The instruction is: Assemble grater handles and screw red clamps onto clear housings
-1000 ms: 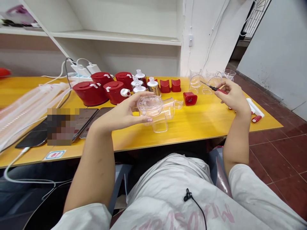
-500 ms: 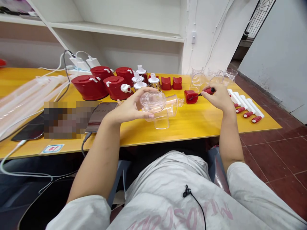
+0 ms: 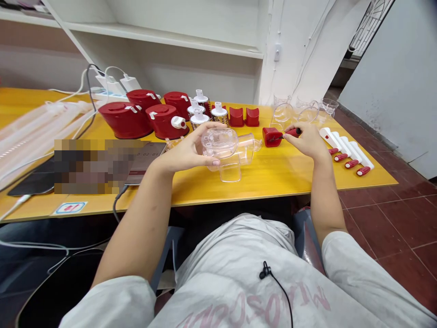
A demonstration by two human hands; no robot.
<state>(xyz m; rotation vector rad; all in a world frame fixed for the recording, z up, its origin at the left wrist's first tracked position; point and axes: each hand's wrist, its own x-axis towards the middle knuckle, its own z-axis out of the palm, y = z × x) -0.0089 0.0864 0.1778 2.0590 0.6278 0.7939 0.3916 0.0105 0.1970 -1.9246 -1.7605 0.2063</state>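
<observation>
My left hand (image 3: 186, 152) grips a clear plastic housing (image 3: 230, 152) with a round chamber and a square chute, held just above the yellow table (image 3: 280, 175). My right hand (image 3: 307, 141) is closed round a small red-handled screwdriver (image 3: 292, 132), its tip touching a small red plastic block (image 3: 271, 136) that lies on the table right of the housing. White handles with red tips (image 3: 346, 152) lie beside my right hand.
Red bases (image 3: 124, 119) stand in a group at the back, with metal drums with white caps (image 3: 205, 114), two red pieces (image 3: 244, 116) and clear funnels (image 3: 300, 111). Phones (image 3: 146, 157) and white cables (image 3: 34, 132) lie at the left. A white shelf (image 3: 164, 36) lines the wall.
My right hand has come down from mid-air and moved left, bringing the screwdriver tip onto the red block. My left hand keeps hold of the clear housing.
</observation>
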